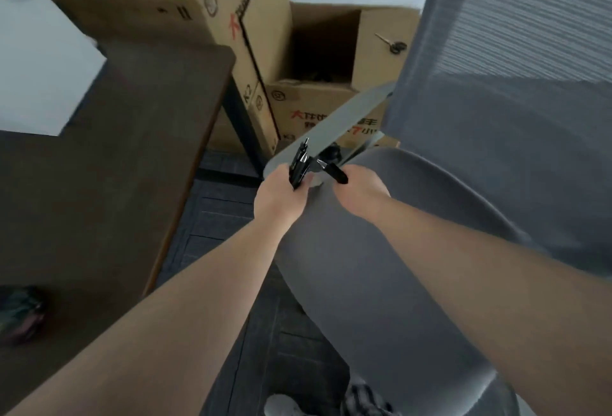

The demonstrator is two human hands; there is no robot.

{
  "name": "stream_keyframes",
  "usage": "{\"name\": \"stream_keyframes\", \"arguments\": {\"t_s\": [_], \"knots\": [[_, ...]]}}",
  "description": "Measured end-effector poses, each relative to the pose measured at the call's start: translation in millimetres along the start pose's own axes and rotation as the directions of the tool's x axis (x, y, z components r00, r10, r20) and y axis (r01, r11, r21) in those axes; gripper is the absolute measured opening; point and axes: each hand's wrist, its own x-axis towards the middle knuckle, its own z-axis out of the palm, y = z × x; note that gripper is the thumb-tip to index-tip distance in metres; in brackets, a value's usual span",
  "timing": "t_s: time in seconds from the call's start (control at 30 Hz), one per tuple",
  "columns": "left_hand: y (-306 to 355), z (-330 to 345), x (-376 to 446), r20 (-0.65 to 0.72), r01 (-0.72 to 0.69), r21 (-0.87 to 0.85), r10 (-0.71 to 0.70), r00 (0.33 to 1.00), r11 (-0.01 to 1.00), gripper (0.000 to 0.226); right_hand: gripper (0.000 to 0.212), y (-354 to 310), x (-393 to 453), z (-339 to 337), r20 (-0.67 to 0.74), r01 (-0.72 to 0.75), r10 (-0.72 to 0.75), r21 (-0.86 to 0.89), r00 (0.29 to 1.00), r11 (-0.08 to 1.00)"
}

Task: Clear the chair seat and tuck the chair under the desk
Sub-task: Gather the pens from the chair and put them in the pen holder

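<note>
The grey chair seat (381,250) fills the lower right, with its mesh backrest (513,51) rising at the right. Both of my hands are at the seat's far edge, beside the grey armrest (334,124). My left hand (281,194) is closed around a bundle of black pens (299,164) that point up and away. My right hand (357,187) pinches another black pen-like item (337,172) just over the seat edge. The dark brown desk (99,151) stands to the left of the chair.
Cardboard boxes (231,18) are stacked behind the desk and chair; a lower open box (331,107) has a key (392,45) on its flap. A blurred dark object (20,313) lies on the desk at lower left. Dark carpet (231,217) runs between desk and chair.
</note>
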Motion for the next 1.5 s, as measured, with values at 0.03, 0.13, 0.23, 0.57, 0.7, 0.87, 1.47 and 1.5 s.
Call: {"name": "stream_keyframes", "arguments": {"t_s": [0.03, 0.13, 0.23, 0.57, 0.7, 0.87, 1.47, 1.5], "knots": [[-2.2, -20.0, -3.1, -0.035, 0.005, -0.043, -0.006, 0.999, 0.999, 0.027, 0.028, -21.5, -3.3, 0.6, 0.005, 0.034, -0.034, 0.013, 0.999, 0.999], [-13.2, -80.7, -10.4, -0.13, 0.025, -0.158, -0.046, 0.99, 0.987, 0.023, 0.028, -85.9, -12.9, 7.6, -0.002, 0.128, -0.128, 0.041, 0.992, 0.991], [-34.1, -142.4, -20.8, -0.227, 0.045, -0.3, -0.117, 0.967, 0.953, 0.023, 0.026, -149.6, -25.6, 25.3, -0.003, 0.224, -0.225, 0.105, 0.974, 0.969], [-148.0, -302.7, -74.0, -0.464, 0.066, -0.591, -0.406, 0.788, 0.804, 0.033, 0.032, -326.6, -89.4, 140.9, 0.104, 0.442, -0.477, 0.247, 0.873, 0.863], [-195.2, -332.4, -99.7, -0.464, 0.085, -0.643, -0.475, 0.748, 0.761, 0.034, 0.036, -368.5, -121.7, 191.0, 0.177, 0.48, -0.545, 0.308, 0.819, 0.821], [-238.9, -338.5, -122.1, -0.461, 0.044, -0.711, -0.513, 0.724, 0.702, 0.031, 0.036, -390.9, -144.9, 242.3, 0.211, 0.464, -0.561, 0.375, 0.801, 0.803], [-266.7, -309.2, -119.9, -0.412, 0.031, -0.794, -0.574, 0.707, 0.608, 0.027, 0.037, -378.2, -140.9, 301.5, 0.203, 0.26, -0.395, 0.482, 0.896, 0.837], [-266.3, -310.3, -119.4, -0.42, 0.036, -0.783, -0.571, 0.705, 0.621, 0.027, 0.036, -378.6, -140.5, 301.5, 0.196, 0.262, -0.395, 0.486, 0.897, 0.834]]}}
